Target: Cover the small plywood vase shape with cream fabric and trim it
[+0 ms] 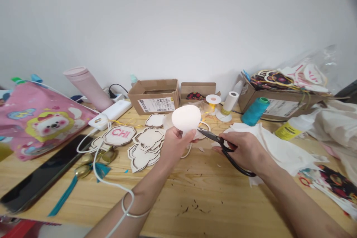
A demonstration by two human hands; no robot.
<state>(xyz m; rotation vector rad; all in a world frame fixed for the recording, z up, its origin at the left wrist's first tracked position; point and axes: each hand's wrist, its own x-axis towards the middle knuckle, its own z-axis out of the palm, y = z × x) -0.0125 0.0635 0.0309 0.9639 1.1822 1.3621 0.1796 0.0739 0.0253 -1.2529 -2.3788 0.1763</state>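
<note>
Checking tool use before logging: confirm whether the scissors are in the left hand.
No, the right hand grips the black scissors; the left hand holds up a white oval piece.

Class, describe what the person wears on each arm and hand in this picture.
Both forearms are bare, with no sleeves or gloves showing. The left wrist carries a thin silver-coloured bangle. The left hand and right hand show no rings that I can make out.

Three cardboard boxes (154,98), one pair of scissors (223,145), perhaps three thread spools (255,111)
</note>
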